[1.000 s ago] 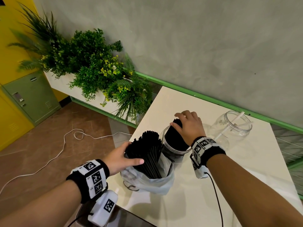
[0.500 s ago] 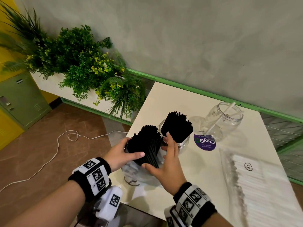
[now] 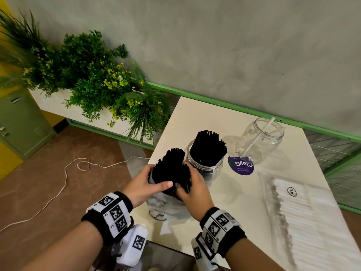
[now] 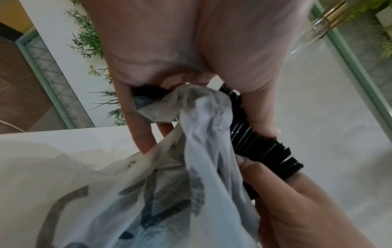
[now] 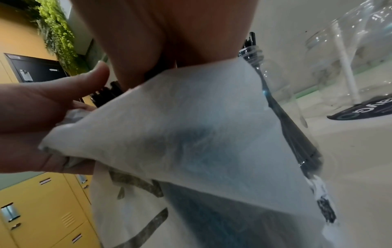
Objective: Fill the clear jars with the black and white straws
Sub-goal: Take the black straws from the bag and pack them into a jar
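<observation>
Gathering black straws is the step in hand, judged from the head view: the left hand (image 3: pixel 144 184) and the right hand (image 3: pixel 192 185) close from either side round the bundle of black straws (image 3: pixel 172 173) standing in a plastic bag (image 3: pixel 162 204) at the worktop's (image 3: pixel 234 212) 7 o'clock edge; the left fingers (image 3: pixel 166 185) curl across the front of the bundle, grasping it, and the right fingers pinch into its other side; at 1 o'clock, just beside the bundle, the near jar (image 3: pixel 205 165) already holds a sheaf of black straws; further toward 2 o'clock the far jar (image 3: pixel 259 141) holds a single white straw (image 3: pixel 257 137); the pack of white straws (image 3: pixel 304 210) lies at 4 o'clock, unopened as far as I can tell, so the task looks under halfway; a purple sticker (image 3: pixel 241 165) sits between the jars; a planter (image 3: pixel 93 79) stands at 10 o'clock, well apart.

In the left wrist view the left hand wraps bag and straws together; the next move likely calls for lifting a portion clear of the bag, which could cling and drag along.

In the right wrist view the bag hides the right fingertips; the near jar stands close at 1 o'clock, so the lift probably needs to clear its rim without knocking it.
</observation>
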